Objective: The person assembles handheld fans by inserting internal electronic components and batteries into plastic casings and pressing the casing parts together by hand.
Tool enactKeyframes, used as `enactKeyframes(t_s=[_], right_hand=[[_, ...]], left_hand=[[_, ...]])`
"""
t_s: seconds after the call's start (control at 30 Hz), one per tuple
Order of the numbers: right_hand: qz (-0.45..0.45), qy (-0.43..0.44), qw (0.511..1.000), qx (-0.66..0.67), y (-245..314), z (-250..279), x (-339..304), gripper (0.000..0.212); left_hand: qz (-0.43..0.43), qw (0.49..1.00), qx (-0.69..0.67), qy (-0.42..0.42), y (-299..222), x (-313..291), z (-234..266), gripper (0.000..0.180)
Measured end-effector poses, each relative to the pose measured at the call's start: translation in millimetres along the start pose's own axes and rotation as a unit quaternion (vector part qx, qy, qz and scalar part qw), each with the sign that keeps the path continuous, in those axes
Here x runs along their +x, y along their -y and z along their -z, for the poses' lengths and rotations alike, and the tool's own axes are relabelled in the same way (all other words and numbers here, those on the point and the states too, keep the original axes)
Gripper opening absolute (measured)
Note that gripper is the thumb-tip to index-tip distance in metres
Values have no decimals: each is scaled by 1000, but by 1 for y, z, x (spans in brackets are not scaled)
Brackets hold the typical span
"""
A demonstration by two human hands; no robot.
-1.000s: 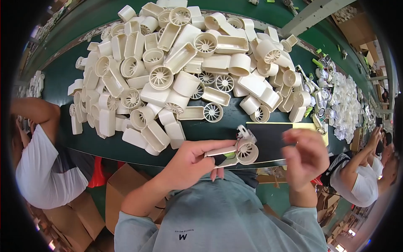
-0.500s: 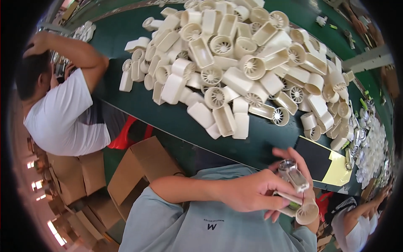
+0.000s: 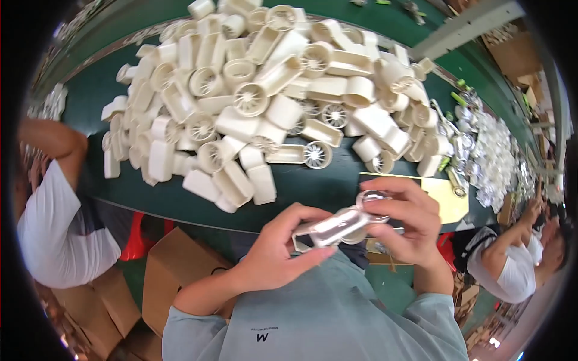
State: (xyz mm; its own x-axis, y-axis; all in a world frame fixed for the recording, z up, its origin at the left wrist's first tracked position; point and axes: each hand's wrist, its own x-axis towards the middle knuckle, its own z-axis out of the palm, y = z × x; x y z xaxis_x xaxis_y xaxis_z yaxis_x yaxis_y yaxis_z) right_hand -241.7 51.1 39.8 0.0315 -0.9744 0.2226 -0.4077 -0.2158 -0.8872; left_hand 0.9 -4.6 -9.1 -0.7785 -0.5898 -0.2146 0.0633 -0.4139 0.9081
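Cream plastic is what the held housing [image 3: 337,225] is made of; it is gripped at its left end by the closed left hand [image 3: 274,256] and at its wheel end by the right hand [image 3: 406,222], whose fingers are curled over the round part. The piece is kept just off the near edge of the green table [image 3: 325,189], above the lap. A heap of similar cream housings [image 3: 265,90] is spread across the table's middle, and silvery metal parts [image 3: 490,156] are piled toward its right edge.

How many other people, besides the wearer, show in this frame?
2. One person in a white shirt at the left edge by the green table; another person in white at the lower right. Others may be hidden beyond the rim.
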Motion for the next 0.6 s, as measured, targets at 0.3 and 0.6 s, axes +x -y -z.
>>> enactKeyframes(t_s=[0.3,0.6], right_hand=[[19,-21,996,-90,1,-9,-14,29],[-3,-35,998,-56,-8,-11,-23,29]], left_hand=[[23,999,8,-37,11,14,-16,30],[-2,997,-60,-42,16,15,-16,32]])
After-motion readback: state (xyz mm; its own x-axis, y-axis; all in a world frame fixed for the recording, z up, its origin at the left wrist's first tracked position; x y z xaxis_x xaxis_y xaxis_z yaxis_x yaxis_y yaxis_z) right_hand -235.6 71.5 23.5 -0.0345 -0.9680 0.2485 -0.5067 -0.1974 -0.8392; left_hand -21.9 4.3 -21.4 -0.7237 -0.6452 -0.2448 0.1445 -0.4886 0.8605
